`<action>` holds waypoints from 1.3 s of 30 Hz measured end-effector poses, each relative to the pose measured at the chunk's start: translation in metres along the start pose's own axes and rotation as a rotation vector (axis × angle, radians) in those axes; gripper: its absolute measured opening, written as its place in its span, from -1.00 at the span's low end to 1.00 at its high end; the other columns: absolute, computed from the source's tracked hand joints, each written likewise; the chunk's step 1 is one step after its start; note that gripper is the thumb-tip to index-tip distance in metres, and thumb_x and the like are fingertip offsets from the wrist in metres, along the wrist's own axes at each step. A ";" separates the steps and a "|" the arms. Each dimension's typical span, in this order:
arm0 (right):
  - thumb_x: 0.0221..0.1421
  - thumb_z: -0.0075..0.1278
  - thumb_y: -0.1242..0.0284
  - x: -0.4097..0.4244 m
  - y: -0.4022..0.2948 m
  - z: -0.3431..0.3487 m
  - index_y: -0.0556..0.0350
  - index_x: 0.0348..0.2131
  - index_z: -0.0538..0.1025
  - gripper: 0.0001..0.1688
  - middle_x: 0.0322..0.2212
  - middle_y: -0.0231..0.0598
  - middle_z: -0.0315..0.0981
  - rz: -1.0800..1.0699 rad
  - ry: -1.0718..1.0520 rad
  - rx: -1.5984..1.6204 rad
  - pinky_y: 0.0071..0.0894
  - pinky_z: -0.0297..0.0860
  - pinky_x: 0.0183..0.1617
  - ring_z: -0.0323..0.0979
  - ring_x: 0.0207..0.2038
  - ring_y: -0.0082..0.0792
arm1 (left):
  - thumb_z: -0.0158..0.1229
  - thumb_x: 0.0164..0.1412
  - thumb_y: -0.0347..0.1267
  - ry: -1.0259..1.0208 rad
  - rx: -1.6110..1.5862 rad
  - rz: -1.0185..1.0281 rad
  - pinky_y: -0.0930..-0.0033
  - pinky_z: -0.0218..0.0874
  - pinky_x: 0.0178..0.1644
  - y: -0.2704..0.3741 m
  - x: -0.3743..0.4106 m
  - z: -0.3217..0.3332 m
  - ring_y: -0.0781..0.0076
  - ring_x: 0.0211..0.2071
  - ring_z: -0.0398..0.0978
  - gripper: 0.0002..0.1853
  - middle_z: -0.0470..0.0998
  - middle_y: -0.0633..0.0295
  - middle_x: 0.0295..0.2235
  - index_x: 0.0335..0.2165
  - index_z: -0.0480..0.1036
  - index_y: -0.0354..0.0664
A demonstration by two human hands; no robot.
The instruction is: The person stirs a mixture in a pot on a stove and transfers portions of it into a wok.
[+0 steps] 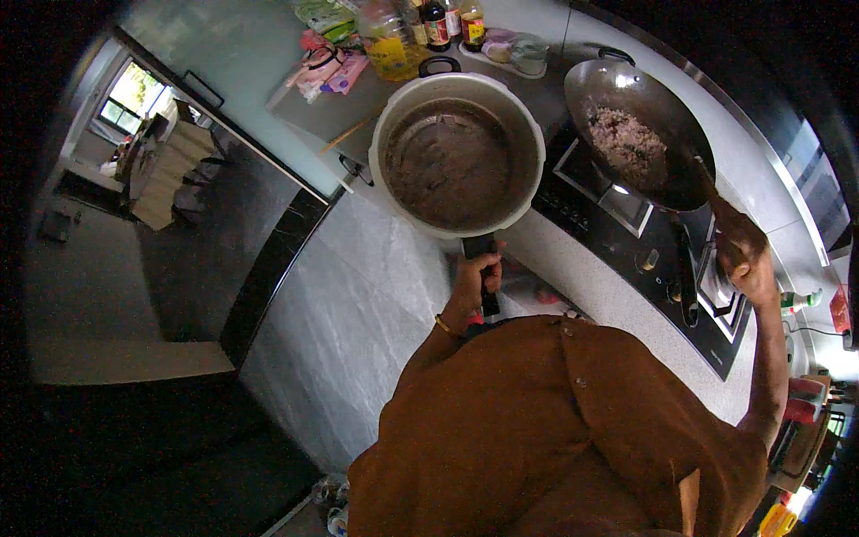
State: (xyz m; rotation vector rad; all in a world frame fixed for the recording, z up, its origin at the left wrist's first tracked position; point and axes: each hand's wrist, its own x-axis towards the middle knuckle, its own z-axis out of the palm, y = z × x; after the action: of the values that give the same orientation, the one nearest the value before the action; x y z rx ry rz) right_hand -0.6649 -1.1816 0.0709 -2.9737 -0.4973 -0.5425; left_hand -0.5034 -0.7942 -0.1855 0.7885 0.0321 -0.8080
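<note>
My left hand grips the black long handle of a deep metal pot, shaped like a pressure cooker body without its lid. The pot's mouth faces up at me; its inside looks dark and brownish, and I cannot tell whether liquid is in it. A metal wok on the gas hob holds a heap of pinkish rice-like grains. At the wok's near right rim, my right hand is closed around a brown utensil, probably wooden, whose end reaches over the wok. The wok's black handle points towards me, untouched.
Behind the pot stand a large oil bottle, several sauce bottles and pink packets. A wooden stick lies on the counter. The black glass hob has a second burner at right. Left is a doorway to a dining table.
</note>
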 end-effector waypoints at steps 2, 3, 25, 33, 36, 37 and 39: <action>0.10 -0.37 0.19 -0.010 -0.001 0.004 0.30 -0.41 0.40 -0.50 -0.38 0.10 0.35 0.074 0.089 -0.062 -0.18 0.29 -0.27 0.33 -0.38 0.10 | -0.05 -0.01 -0.41 0.012 -0.017 -0.005 0.54 -0.09 -0.75 -0.006 0.004 -0.002 0.61 -0.84 0.07 -0.72 0.23 0.33 -0.77 -0.25 0.35 -0.24; 0.09 -0.34 0.18 -0.009 -0.005 0.002 0.30 -0.40 0.40 -0.50 -0.36 0.10 0.35 0.079 -0.033 -0.047 -0.21 0.28 -0.23 0.34 -0.35 0.08 | -0.04 -0.01 -0.42 0.017 -0.024 -0.006 0.53 -0.09 -0.75 -0.006 0.004 -0.002 0.60 -0.84 0.07 -0.72 0.23 0.33 -0.77 -0.25 0.35 -0.24; -0.26 0.05 0.57 0.197 -0.131 0.089 0.07 -0.31 0.44 -0.64 -0.22 0.00 0.35 -0.388 -0.002 0.441 -0.29 0.36 -0.14 0.39 -0.23 -0.09 | -0.08 0.03 -0.30 -0.014 0.024 -0.136 0.52 -0.10 -0.71 0.012 0.004 0.002 0.57 -0.81 0.04 -0.78 0.14 0.32 -0.82 -0.58 0.32 -0.23; -0.29 -0.04 0.50 0.226 -0.128 0.123 0.05 -0.16 0.35 -0.47 -0.09 -0.02 0.22 -0.709 -0.114 0.058 -0.22 0.39 -0.23 0.36 -0.21 -0.08 | 0.01 -0.06 -0.42 0.032 -0.045 -0.119 0.50 -0.11 -0.74 0.028 -0.007 0.008 0.57 -0.82 0.06 -0.87 0.26 0.26 -0.74 -0.60 0.32 -0.27; -0.27 -0.03 0.54 0.227 -0.125 0.129 0.15 -0.18 0.36 -0.50 -0.16 -0.03 0.29 -0.670 -0.124 0.030 -0.30 0.42 -0.32 0.39 -0.27 -0.14 | 0.00 -0.06 -0.41 0.021 -0.057 -0.134 0.50 -0.12 -0.74 0.029 -0.007 0.005 0.57 -0.82 0.06 -0.88 0.25 0.27 -0.75 -0.55 0.33 -0.27; -0.27 -0.02 0.57 0.226 -0.125 0.130 0.20 -0.19 0.37 -0.51 -0.20 -0.03 0.32 -0.639 -0.133 0.029 -0.33 0.43 -0.38 0.41 -0.30 -0.17 | 0.00 -0.06 -0.41 0.021 -0.050 -0.145 0.50 -0.12 -0.74 0.029 -0.006 0.004 0.57 -0.83 0.06 -0.88 0.25 0.28 -0.75 -0.53 0.33 -0.27; -0.25 -0.05 0.52 0.220 -0.128 0.130 0.17 -0.19 0.35 -0.52 -0.15 -0.07 0.29 -0.562 -0.220 0.018 -0.30 0.41 -0.29 0.38 -0.23 -0.14 | -0.03 -0.03 -0.37 0.004 -0.011 -0.164 0.51 -0.09 -0.73 0.028 -0.005 0.000 0.59 -0.80 0.06 -0.72 0.23 0.32 -0.72 -0.27 0.32 -0.23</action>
State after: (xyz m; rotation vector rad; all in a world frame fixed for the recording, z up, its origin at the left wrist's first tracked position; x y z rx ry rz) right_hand -0.4696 -0.9770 0.0305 -2.8653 -1.3653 -0.2330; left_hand -0.4884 -0.7790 -0.1667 0.7847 0.1060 -0.9606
